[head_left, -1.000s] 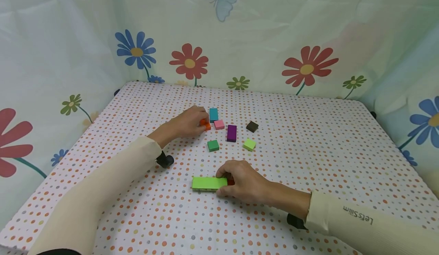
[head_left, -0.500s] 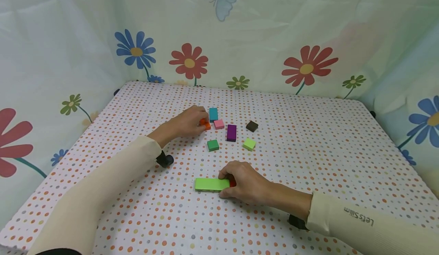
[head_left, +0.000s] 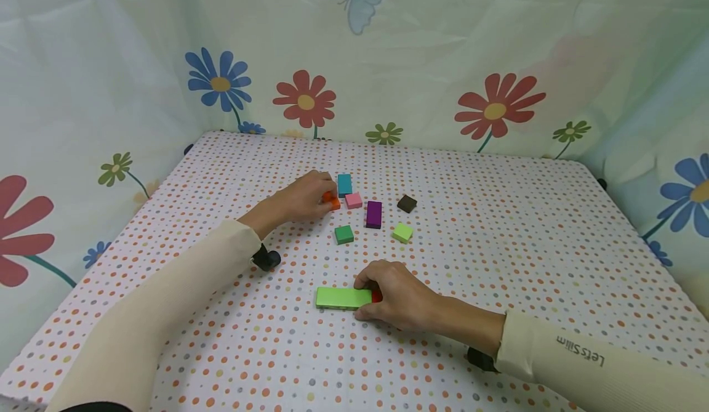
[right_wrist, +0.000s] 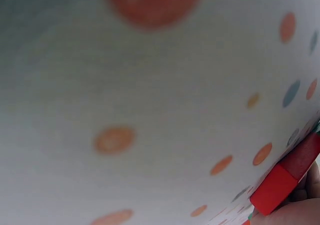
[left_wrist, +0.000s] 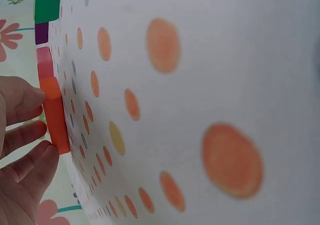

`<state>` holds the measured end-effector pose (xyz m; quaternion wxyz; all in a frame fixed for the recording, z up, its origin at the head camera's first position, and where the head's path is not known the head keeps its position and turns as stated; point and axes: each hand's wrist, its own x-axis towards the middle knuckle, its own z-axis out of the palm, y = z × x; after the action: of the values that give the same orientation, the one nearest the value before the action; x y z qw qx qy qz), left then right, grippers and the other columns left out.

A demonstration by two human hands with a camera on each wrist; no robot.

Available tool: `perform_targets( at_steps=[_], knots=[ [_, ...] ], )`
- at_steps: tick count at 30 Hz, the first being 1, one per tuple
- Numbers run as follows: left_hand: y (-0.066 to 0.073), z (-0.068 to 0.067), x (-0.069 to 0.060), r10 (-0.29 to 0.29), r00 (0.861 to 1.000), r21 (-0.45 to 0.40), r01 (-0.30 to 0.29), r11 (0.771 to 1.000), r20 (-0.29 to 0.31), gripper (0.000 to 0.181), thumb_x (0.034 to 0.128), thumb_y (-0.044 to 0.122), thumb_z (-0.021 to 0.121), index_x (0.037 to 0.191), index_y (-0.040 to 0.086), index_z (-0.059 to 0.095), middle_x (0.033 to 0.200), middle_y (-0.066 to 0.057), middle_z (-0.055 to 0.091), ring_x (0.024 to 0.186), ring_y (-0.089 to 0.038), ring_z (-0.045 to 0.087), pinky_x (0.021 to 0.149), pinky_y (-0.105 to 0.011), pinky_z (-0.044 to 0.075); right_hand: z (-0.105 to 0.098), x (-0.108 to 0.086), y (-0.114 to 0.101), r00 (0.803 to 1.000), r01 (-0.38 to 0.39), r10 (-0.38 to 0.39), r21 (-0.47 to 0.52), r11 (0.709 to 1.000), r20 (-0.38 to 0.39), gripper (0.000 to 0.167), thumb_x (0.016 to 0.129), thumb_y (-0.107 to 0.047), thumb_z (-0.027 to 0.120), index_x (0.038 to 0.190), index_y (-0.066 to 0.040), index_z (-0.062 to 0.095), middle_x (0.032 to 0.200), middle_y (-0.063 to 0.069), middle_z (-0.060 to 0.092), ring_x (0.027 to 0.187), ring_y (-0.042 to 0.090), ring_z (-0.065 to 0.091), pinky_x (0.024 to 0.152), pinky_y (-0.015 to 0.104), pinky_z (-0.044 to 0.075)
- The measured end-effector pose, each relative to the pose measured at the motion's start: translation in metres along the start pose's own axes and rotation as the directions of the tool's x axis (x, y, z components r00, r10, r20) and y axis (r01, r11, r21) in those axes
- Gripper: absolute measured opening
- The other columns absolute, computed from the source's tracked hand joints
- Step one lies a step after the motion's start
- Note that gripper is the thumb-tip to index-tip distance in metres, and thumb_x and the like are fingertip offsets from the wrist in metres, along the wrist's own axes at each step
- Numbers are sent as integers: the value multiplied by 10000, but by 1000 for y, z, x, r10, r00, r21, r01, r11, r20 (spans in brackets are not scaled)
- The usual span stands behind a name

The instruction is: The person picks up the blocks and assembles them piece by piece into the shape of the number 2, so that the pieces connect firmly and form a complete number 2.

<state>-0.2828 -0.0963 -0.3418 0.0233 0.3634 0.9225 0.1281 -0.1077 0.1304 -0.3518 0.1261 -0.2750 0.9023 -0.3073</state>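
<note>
Having slid slightly right: lime bar (head_left: 339, 298) | right grip (head_left: 396, 295) holding red block (head_left: 377, 295) at its right end | left grip (head_left: 311, 195) pinching orange block (head_left: 335, 204), farther left | likely repositioning

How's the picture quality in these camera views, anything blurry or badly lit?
Head view: fairly even light, faint shadows, the long green block reasonably crisp. Left wrist view: bright, the nearest dots soft, the orange block clearer. Right wrist view: dimmer, darkest at top left, large dots blurred, the red block sharper but cut off by the right edge.
</note>
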Motion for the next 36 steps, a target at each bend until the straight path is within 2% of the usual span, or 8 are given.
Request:
perform_targets(
  at_steps=[9, 14, 20, 26, 31, 36],
  knots=[
    [0, 1, -1, -11, 1000, -6, 11, 1000, -2, 203, 957, 149, 667, 1140, 75, 713, 1158, -88, 633, 1083, -258, 516, 957, -394, 470, 0, 0, 0, 1000, -18, 18, -1, 1000, 7, 340, 806, -216, 878, 1069, -93, 700, 1019, -67, 660, 908, 102, 558, 831, 291, 500],
    [-1, 2, -1, -3, 1000, -5, 3, 1000, -6, 196, 956, 151, 672, 1134, 79, 710, 1151, -85, 633, 1081, -257, 519, 959, -392, 471, -3, 0, 1, 999, -34, 34, 13, 999, 4, 406, 773, -264, 902, 1077, -101, 688, 1021, -75, 645, 918, 93, 571, 838, 297, 510],
    [-1, 2, 0, -6, 1000, -7, 6, 1000, -6, 200, 956, 148, 672, 1140, 79, 707, 1156, -84, 631, 1075, -256, 517, 951, -388, 472, -10, 2, 5, 999, -35, 35, 32, 999, 0, 512, 792, -336, 884, 1184, -94, 661, 1049, -62, 639, 938, 106, 586, 844, 306, 522],
    [0, 1, -1, -20, 1000, -1, 20, 1000, 1, 205, 966, 157, 662, 1153, 83, 704, 1160, -79, 626, 1091, -253, 514, 964, -388, 473, -18, 7, 9, 998, 4, -5, -7, 1000, -57, 512, 853, -340, 832, 1252, -79, 644, 1081, -30, 655, 987, 130, 599, 868, 333, 524],
    [1, 1, -2, -25, 1000, -3, 25, 1000, 5, 205, 967, 159, 662, 1154, 88, 705, 1155, -73, 625, 1087, -251, 512, 960, -384, 476, -26, 13, 14, 994, -45, 46, 11, 999, -96, 495, 867, -303, 823, 1264, -73, 636, 1108, -8, 655, 1035, 163, 593, 898, 368, 521],
    [1, 2, -1, -16, 1000, -14, 16, 1000, -1, 195, 966, 149, 662, 1144, 87, 708, 1143, -70, 627, 1082, -250, 512, 951, -381, 476, -36, 23, 24, 982, -104, 104, 11, 995, -157, 483, 878, -259, 814, 1276, -64, 622, 1148, 38, 658, 1084, 218, 593, 930, 413, 525]
  ],
)
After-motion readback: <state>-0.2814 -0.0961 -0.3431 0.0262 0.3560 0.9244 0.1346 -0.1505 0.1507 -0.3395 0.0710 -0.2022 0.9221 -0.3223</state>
